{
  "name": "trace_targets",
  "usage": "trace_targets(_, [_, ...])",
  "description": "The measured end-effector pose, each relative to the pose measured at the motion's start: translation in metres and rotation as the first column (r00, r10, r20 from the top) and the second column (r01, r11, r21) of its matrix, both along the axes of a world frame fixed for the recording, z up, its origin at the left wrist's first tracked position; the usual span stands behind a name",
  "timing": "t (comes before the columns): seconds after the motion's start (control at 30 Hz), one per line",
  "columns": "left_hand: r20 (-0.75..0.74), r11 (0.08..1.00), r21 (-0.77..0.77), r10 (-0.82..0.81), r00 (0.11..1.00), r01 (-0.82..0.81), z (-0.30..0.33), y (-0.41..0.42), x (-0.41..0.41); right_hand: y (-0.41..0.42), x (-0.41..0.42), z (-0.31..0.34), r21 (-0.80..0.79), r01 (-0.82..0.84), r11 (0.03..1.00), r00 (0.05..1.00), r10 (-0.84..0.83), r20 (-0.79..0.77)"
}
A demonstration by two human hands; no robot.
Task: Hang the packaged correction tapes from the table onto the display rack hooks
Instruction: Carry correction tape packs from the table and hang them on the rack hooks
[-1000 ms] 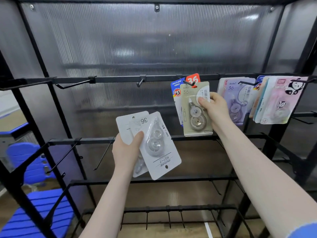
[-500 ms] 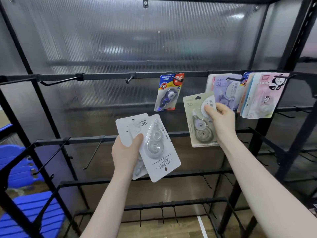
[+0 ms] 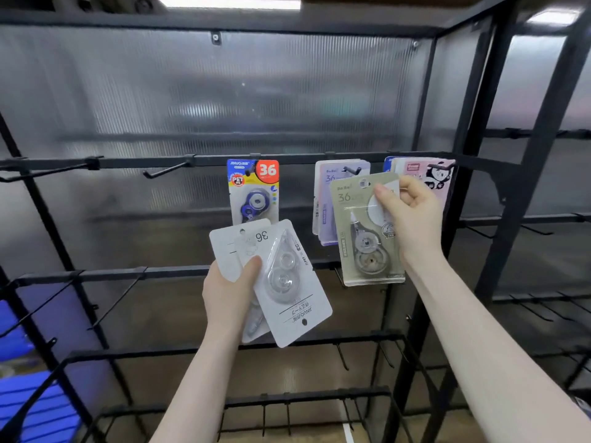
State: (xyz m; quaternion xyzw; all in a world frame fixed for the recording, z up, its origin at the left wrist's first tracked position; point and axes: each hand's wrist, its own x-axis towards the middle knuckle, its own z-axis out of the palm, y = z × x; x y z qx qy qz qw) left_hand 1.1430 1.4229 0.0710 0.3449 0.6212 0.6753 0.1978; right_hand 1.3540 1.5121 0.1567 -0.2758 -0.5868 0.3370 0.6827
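In the head view, two white packs (image 3: 289, 282), fanned and turned upside down, are gripped in the left hand (image 3: 228, 290) below the top rail (image 3: 287, 159). One olive pack (image 3: 364, 231) is pinched near its top by the right hand (image 3: 412, 215), before a lilac pack (image 3: 324, 203). One blue pack (image 3: 254, 191) is hung alone; pink packs (image 3: 428, 175) are hung rightmost, uncounted.

I see a khaki pack (image 3: 364, 231) upright before the lilac packs (image 3: 326, 215), two white packs (image 3: 287, 282) fanned upside down, blue pack (image 3: 253, 190) hanging on its hook (image 3: 251, 169)
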Motion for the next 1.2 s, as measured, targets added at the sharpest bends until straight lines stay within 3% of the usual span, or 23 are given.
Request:
trace_targets(0.5, [0.066, 0.991, 0.014, 0.133, 0.989, -0.134, 0.0, -0.003, 0.048, 0.047, 0.004, 0.02, 0.007, -0.106, 0.994, 0.98, 0.103, 0.169])
trace_targets(1.0, [0.03, 0.992, 0.011, 0.125, 0.992, -0.125, 0.001, -0.007, 0.027, 0.098, -0.023, 0.021, -0.041, 0.263, 0.964, 0.904, -0.231, 0.359])
trace_targets(1.2, [0.038, 0.993, 0.037, 0.109, 0.993, -0.11, 0.004, -0.008, 0.02, 0.086, -0.021, 0.008, 0.07, 0.364, 0.929, 0.866, -0.365, 0.341])
